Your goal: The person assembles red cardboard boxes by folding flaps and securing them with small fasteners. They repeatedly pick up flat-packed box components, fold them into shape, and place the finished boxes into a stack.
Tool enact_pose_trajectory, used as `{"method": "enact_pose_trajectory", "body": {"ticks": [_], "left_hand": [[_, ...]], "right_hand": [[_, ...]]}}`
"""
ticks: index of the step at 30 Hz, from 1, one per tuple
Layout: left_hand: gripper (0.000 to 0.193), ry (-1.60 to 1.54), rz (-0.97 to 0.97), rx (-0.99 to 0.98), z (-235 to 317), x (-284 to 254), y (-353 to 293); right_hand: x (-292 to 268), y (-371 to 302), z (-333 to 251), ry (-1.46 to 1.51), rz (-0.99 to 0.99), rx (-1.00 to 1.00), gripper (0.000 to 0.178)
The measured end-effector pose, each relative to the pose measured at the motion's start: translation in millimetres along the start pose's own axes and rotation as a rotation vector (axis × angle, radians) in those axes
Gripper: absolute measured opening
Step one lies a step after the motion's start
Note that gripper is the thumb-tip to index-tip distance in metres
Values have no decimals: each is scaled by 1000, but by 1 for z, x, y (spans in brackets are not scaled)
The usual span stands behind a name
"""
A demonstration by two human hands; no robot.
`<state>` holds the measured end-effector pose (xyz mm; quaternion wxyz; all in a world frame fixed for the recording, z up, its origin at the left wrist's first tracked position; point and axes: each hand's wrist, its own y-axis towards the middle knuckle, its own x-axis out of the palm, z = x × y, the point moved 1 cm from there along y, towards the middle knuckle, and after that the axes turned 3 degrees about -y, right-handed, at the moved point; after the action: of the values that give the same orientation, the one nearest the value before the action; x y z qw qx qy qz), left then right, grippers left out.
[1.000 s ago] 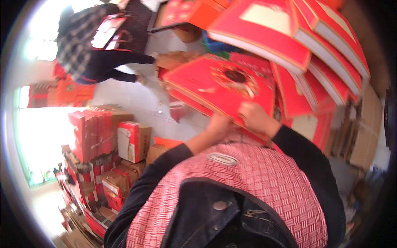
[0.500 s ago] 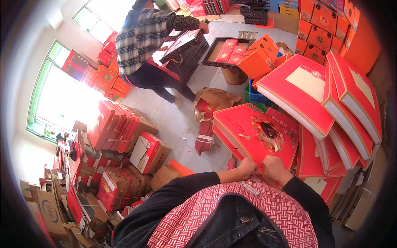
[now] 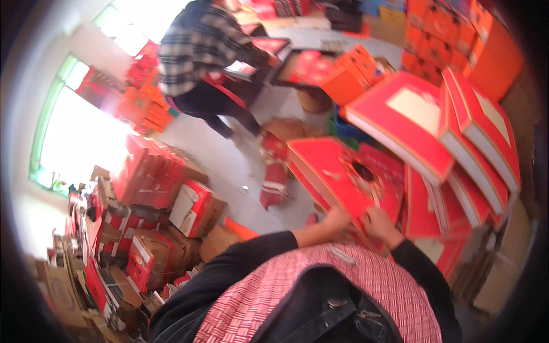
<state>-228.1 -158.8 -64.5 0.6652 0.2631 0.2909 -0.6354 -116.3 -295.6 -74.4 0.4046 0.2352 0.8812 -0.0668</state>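
Note:
A large flat red gift box [image 3: 329, 167] with a dark round emblem and pale ribbon on its face lies tilted in front of me. Both my hands meet at its near edge, close against my red-and-white patterned apron [image 3: 251, 286]. My left hand [image 3: 336, 220] is closed at the edge, its fingertips blurred and partly hidden. Just to the right, my right hand [image 3: 380, 226] is curled into a pinch over the same edge. What either hand grips is too small and smeared to name.
On the right, several red boxes [image 3: 409, 108] lean in a fanned stack. Beyond them stand orange cartons [image 3: 351, 71]. At the back left a person in a plaid shirt [image 3: 191, 48] bends over dark boxes. Packed cartons [image 3: 154, 257] crowd my left; a red bundle [image 3: 274, 186] lies on the floor.
The view has shifted slightly and blurred. My hands stay at the box's near edge. At the back, the person has bent lower over the dark boxes.

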Motion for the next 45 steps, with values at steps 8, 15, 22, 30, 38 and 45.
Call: {"method": "enact_pose_trajectory", "body": {"ticks": [8,15,22,30,38,45], "left_hand": [[29,-1064,-29,-461,19,-5,0],[27,-1448,98,-704,20,-3,-1],[25,-1442,106,-734,23,-4,-1],[22,-1381,137,-783,26,-4,0],[22,-1398,119,-832,30,-11,2],[20,-1386,20,-479,10,-4,-1]], "right_hand": [[-23,4,-10,494,-244,482,7],[-26,14,-22,121,-52,-12,6],[-20,13,-20,17,-102,-145,5],[-14,12,-26,-105,-129,-230,6],[-9,8,-17,75,-131,-72,15],[-24,-18,-26,35,-105,-73,36]]}}
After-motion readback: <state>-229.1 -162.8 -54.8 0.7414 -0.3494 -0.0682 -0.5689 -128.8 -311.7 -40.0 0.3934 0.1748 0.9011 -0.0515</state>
